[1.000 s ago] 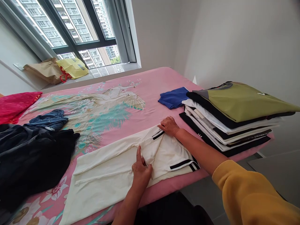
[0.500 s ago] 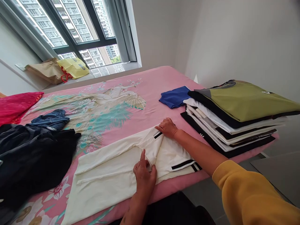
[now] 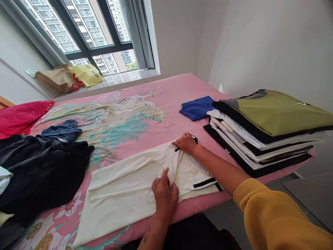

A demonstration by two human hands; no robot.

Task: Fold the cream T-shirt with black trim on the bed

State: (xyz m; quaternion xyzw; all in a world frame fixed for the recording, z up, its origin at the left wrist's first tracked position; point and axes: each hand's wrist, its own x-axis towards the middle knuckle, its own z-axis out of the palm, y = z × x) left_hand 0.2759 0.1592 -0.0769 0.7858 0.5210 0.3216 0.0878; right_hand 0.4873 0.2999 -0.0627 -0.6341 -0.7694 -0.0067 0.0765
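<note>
A cream shirt with black-striped trim lies partly folded along the near edge of the bed. My right hand reaches across to its far side, its fingers closed on the cloth beside a black stripe. Nearer to me, my left hand is at the middle of the shirt, thumb and curled fingers closed on a fold while the index finger points forward over it. The palm side of both hands is hidden.
Right of the shirt stands a tall stack of folded clothes, an olive top uppermost. Folded blue cloth lies beside it. Dark clothes and jeans are heaped at left, near a red cushion. Bags sit on the windowsill.
My right hand has turned slightly at the far side, and a black-trimmed bit now shows beyond it. My left index finger has lowered toward the cloth. The view has shifted slightly.
</note>
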